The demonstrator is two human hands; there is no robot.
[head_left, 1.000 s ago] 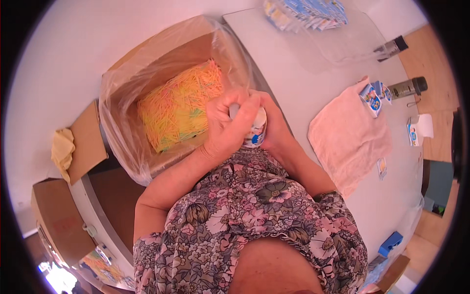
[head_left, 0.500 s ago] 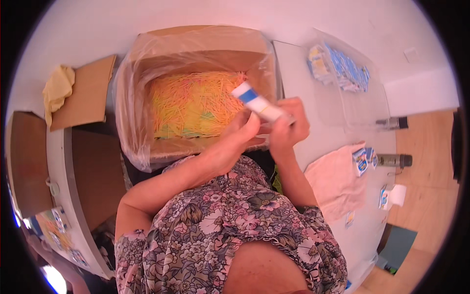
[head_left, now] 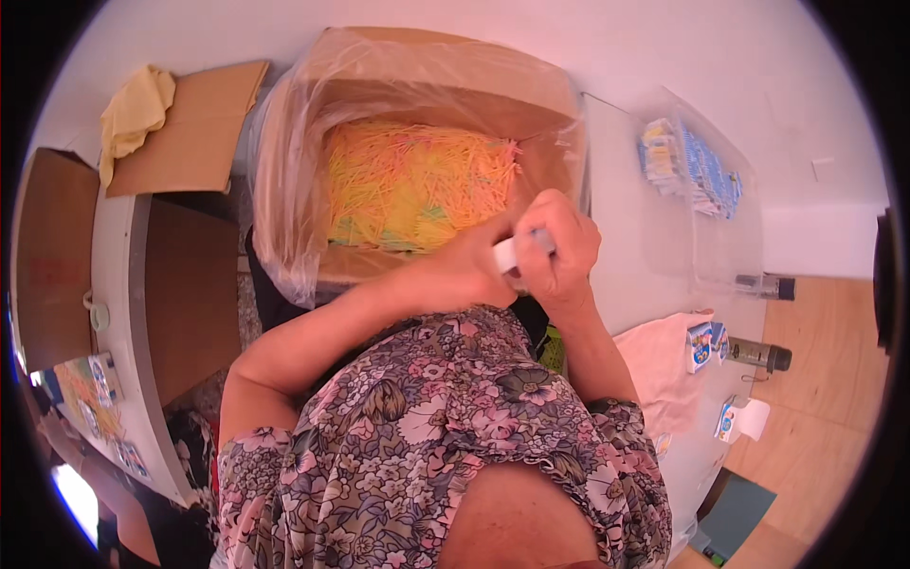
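My right hand (head_left: 561, 248) is closed round a slim white-and-blue carton (head_left: 506, 255), of which only a white end and a bit of blue show. From the left, my left hand (head_left: 474, 264) presses against it with its fingers bent; their tips are hidden behind the right hand. Both hands meet in front of my chest, over the near right corner of a large cardboard box (head_left: 417, 57). Clear plastic lines this box. Inside lie a great many thin sticks (head_left: 417, 190), yellow, orange, pink and green.
Right of the box, a clear plastic bin (head_left: 730, 251) holds small blue-and-white packs (head_left: 706, 171). Nearby are a pink cloth (head_left: 659, 370), a small blue-and-white carton (head_left: 700, 347) and a bottle (head_left: 758, 355). At left are cardboard (head_left: 194, 133), a yellow cloth (head_left: 137, 114) and another person's arm (head_left: 123, 493).
The carton has turned from lying slanted in plain sight to being mostly covered by my right hand. My hands have drawn together. The surroundings have shifted in the picture.
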